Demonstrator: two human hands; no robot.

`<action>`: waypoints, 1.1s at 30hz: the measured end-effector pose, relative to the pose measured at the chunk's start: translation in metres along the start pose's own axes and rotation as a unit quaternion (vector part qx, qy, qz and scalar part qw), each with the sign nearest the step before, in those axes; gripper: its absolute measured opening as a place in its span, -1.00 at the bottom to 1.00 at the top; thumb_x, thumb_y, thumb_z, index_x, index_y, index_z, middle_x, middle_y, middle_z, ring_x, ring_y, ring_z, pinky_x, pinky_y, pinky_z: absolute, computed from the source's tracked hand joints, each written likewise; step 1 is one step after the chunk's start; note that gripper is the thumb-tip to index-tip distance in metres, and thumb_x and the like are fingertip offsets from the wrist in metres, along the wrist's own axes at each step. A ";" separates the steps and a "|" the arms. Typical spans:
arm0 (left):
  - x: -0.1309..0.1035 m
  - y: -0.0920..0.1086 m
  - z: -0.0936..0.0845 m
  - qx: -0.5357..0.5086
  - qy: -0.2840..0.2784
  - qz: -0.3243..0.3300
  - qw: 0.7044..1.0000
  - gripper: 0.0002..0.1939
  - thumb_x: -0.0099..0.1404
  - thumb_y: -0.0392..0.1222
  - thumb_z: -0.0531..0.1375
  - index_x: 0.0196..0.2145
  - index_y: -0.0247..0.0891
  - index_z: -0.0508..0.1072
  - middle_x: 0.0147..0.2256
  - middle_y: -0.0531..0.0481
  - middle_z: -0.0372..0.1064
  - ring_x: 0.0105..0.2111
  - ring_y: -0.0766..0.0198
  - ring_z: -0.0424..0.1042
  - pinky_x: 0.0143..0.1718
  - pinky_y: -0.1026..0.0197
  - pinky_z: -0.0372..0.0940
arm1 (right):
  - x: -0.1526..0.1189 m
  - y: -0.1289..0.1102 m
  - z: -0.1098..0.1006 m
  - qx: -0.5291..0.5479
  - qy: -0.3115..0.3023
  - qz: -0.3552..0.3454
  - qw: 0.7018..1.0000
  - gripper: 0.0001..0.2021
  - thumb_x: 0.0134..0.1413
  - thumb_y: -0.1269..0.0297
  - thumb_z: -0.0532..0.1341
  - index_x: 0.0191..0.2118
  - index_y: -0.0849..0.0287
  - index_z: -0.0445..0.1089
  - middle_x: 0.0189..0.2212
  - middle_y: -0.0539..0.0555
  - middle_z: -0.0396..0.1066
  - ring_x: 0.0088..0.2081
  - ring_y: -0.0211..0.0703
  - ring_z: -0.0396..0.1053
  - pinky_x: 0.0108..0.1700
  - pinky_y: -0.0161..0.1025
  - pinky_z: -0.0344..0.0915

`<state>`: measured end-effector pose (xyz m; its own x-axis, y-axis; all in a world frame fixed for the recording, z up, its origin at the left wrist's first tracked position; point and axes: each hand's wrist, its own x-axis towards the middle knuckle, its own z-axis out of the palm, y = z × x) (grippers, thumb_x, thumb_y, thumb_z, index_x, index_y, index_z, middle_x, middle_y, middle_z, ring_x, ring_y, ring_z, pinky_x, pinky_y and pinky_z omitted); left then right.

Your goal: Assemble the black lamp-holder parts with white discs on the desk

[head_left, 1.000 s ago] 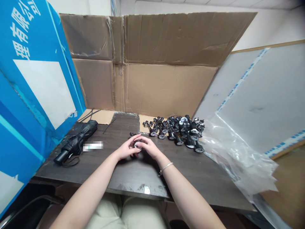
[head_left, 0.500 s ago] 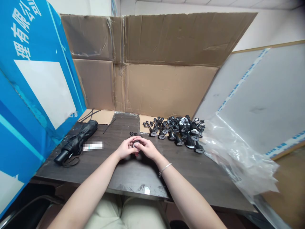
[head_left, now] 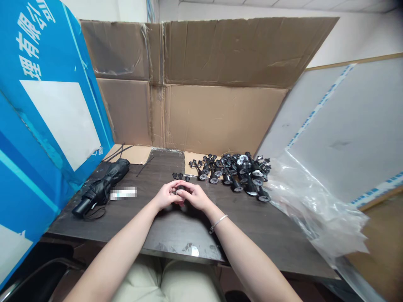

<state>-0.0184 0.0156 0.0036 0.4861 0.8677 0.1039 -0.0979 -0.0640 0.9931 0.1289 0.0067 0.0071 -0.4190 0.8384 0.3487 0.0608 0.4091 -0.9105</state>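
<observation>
My left hand (head_left: 166,197) and my right hand (head_left: 197,196) meet above the middle of the table, fingers curled round one small black model street lamp (head_left: 180,176). Its little lantern heads stick out past my fingertips, pointing away from me. The round base faces me, partly hidden between my thumbs, and my right thumb presses at it. To the right lies a pile of similar black lamps (head_left: 236,185), many with pale undersides showing on their round bases.
A folded black umbrella (head_left: 102,186) lies on the left of the dark table (head_left: 252,235), beside a blurred-out white strip (head_left: 123,193). Cardboard (head_left: 220,117) stands behind, a blue panel (head_left: 63,138) at left. Clear plastic sheeting (head_left: 315,214) drapes over the right side.
The lamp in my hands has shifted slightly, and its lantern heads show more clearly beyond my fingers. Both hands stay in nearly the same place.
</observation>
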 end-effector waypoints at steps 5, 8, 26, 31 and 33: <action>0.002 -0.003 -0.001 0.004 0.019 0.029 0.999 -0.29 -0.05 -0.11 0.29 0.04 -0.29 0.16 -0.34 -0.08 0.41 -0.54 0.34 0.39 -0.49 0.25 0.33 | 0.005 0.008 0.003 0.128 0.055 0.050 0.989 -0.73 -0.09 0.12 0.19 -0.25 0.13 0.33 -0.45 0.00 0.40 -0.52 -0.27 0.34 -0.45 -0.27 0.33; 0.004 -0.004 -0.002 0.008 0.047 0.044 0.998 -0.28 0.00 -0.02 0.26 0.07 -0.30 0.12 -0.31 -0.12 0.42 -0.44 0.27 0.42 -0.46 0.24 0.34 | 0.007 0.013 0.002 0.196 0.091 0.069 0.974 -0.70 -0.15 0.15 0.23 -0.24 0.13 0.30 -0.44 -0.02 0.38 -0.42 -0.23 0.37 -0.34 -0.23 0.35; 0.005 -0.007 -0.001 0.105 0.115 0.108 0.982 -0.61 0.18 -0.01 0.09 -0.10 -0.27 0.38 -0.23 -0.09 0.43 -0.42 0.28 0.44 -0.47 0.28 0.38 | 0.009 0.009 -0.003 0.228 0.079 0.138 0.960 -0.65 -0.16 0.10 0.22 -0.25 0.12 0.15 -0.51 -0.03 0.42 -0.50 -0.19 0.41 -0.43 -0.27 0.27; 0.005 -0.009 -0.001 0.130 0.140 0.111 0.975 -0.65 0.18 -0.04 0.10 -0.13 -0.26 0.39 -0.28 -0.06 0.44 -0.48 0.33 0.42 -0.51 0.32 0.36 | 0.010 0.014 -0.006 0.174 0.115 0.123 0.970 -0.68 -0.19 0.13 0.26 -0.27 0.13 0.26 -0.54 -0.11 0.31 -0.62 -0.41 0.23 -0.59 -0.40 0.14; 0.005 -0.010 -0.001 0.127 0.148 0.106 0.975 -0.66 0.17 -0.04 0.10 -0.14 -0.27 0.39 -0.33 -0.05 0.45 -0.45 0.30 0.43 -0.55 0.34 0.35 | 0.010 0.016 -0.007 0.170 0.118 0.123 0.971 -0.69 -0.20 0.15 0.27 -0.28 0.13 0.29 -0.54 -0.12 0.30 -0.66 -0.45 0.15 -0.61 -0.41 0.12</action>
<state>-0.0154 0.0210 -0.0061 0.2028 0.9233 0.3261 0.0679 -0.3455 0.9360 0.1320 0.0243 -0.0019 -0.2083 0.9712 0.1155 -0.1867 0.0765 -0.9794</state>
